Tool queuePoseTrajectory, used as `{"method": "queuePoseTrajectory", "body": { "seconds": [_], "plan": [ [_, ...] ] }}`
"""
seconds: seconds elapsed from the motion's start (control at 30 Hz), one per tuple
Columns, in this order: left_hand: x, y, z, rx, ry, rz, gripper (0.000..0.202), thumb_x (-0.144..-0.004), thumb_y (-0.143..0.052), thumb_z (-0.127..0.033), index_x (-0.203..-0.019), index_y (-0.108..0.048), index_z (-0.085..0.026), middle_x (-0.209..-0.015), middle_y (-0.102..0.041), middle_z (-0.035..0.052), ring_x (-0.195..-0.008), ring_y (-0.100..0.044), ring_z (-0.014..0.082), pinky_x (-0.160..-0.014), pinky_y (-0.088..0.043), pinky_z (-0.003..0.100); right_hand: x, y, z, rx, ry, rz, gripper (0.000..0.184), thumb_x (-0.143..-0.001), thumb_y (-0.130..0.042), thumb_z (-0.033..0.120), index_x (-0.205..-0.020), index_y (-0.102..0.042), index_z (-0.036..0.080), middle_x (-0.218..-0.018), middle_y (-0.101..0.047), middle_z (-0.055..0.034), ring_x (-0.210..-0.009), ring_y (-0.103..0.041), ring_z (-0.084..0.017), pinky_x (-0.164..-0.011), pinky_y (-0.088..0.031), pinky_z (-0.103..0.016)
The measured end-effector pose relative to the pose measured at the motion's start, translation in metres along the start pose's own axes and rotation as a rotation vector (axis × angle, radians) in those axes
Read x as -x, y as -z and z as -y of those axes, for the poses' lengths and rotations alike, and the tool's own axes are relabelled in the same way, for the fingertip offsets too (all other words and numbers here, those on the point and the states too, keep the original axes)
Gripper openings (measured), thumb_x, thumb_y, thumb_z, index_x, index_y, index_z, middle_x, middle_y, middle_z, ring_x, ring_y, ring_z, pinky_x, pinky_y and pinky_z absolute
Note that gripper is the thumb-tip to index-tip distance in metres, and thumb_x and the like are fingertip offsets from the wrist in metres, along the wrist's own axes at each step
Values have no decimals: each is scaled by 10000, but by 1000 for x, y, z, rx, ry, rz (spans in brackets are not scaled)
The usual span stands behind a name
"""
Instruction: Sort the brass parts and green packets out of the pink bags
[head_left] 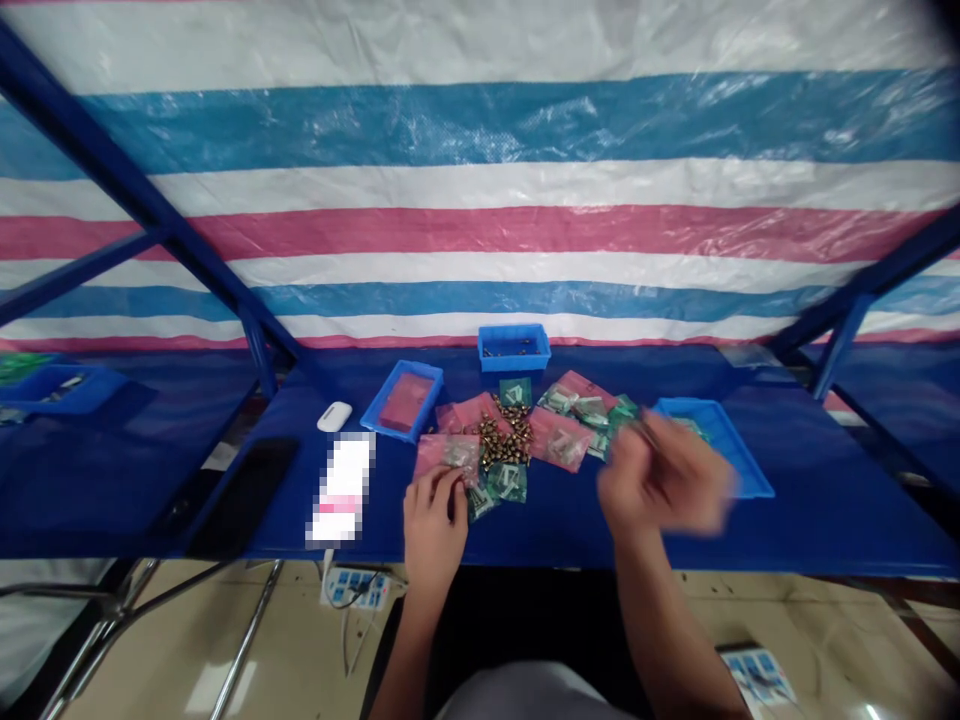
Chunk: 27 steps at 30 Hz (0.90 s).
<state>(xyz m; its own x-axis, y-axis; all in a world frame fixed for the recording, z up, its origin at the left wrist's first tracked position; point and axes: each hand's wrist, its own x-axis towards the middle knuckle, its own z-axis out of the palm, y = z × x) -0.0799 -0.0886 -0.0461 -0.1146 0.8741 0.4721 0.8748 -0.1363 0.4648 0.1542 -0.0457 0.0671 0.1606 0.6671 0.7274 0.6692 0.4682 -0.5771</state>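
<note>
My left hand (pixel 435 525) rests at the near edge of a pink plastic bag (pixel 450 455), its fingers curled down together. What lies under the fingertips is hidden. Small green bags (pixel 508 482) of pale parts lie just right of that hand. A pile of small brass-coloured metal fittings (pixel 504 438) spreads across the middle of the table. Motion smears my right hand (pixel 667 478), which is raised in front of a blue tray (pixel 739 450); its fingers cannot be made out. Another pink bag (pixel 562 440) holding parts lies between the pile and my right hand.
A blue bin (pixel 514 350) with a few fittings stands at the back. Left of the pile sits a blue tray (pixel 431 400) with pink bags. A white oval case (pixel 334 416), a lit phone (pixel 341 490) and a dark flat object (pixel 244 495) lie further left. Blue frame bars flank the table.
</note>
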Motion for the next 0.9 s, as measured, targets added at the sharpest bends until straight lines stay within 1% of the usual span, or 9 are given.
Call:
{"method": "queuePoseTrajectory", "body": {
  "seconds": [0.03,0.1,0.17,0.27,0.37,0.5,0.6,0.7,0.9],
  "plan": [
    [0,0,0,2,-3,-4,223,-935,-556,-211,-1129,-664,-236,-1141,-645,82,-1039,-572,254,-951,-460,422,-11,-17,-7,19,-38,2,313,-949,-520,350,-1186,-615,170,-800,-690,-69,-703,-662,-217,-675,-534,-366],
    [0,-1,0,4,-7,-8,226,-936,-556,-209,-1134,-662,-233,-1140,-645,80,-1042,-571,249,-955,-459,416,-25,-47,-23,76,-172,149,451,-938,-523,404,-1303,-561,143,-738,-693,-48,-612,-635,-194,-594,-501,-314],
    [0,-1,0,2,-9,-6,227,-936,-554,-209,-1134,-663,-234,-1142,-644,79,-1045,-571,247,-956,-459,413,-21,-62,-38,154,-288,191,493,-922,-534,441,-1312,-573,142,-714,-697,-44,-603,-633,-190,-589,-478,-290],
    [0,0,0,-6,-7,-5,223,-936,-553,-215,-1127,-667,-236,-1146,-642,82,-1040,-575,248,-952,-461,415,9,-61,-52,176,-323,294,379,-928,-518,423,-1176,-671,181,-730,-711,-45,-623,-642,-182,-609,-460,-266],
    [-1,0,0,-5,-7,-7,222,-938,-550,-221,-1125,-668,-233,-1141,-644,84,-1040,-579,251,-950,-461,417,45,-53,-58,150,-261,462,299,-952,-498,372,-1089,-707,210,-778,-727,-44,-653,-657,-181,-630,-460,-258],
    [0,0,-1,-6,-4,4,224,-939,-547,-222,-1128,-667,-239,-1145,-645,84,-1038,-585,252,-946,-460,421,75,-53,-59,159,-162,537,285,-987,-470,351,-1067,-699,202,-940,-730,-77,-832,-688,-210,-730,-494,-281],
    [0,0,-1,-8,-1,8,226,-941,-543,-221,-1131,-665,-238,-1145,-646,85,-1041,-583,247,-945,-459,422,82,-57,-58,226,-79,550,298,-1008,-437,321,-1175,-659,213,-991,-709,-84,-927,-673,-219,-778,-505,-298],
    [0,0,-1,-5,-1,3,227,-943,-540,-220,-1133,-663,-236,-1145,-646,86,-1047,-580,247,-950,-454,428,81,-60,-55,323,-25,588,293,-1010,-439,284,-1231,-627,243,-996,-689,-75,-867,-672,-203,-699,-492,-277],
    [0,1,-2,-9,1,10,226,-938,-552,-213,-1133,-662,-232,-1151,-643,79,-1042,-568,240,-955,-456,413,78,-66,-53,422,-33,607,181,-1000,-498,325,-1058,-630,216,-938,-671,-58,-756,-659,-188,-608,-434,-263]
  ]
}}
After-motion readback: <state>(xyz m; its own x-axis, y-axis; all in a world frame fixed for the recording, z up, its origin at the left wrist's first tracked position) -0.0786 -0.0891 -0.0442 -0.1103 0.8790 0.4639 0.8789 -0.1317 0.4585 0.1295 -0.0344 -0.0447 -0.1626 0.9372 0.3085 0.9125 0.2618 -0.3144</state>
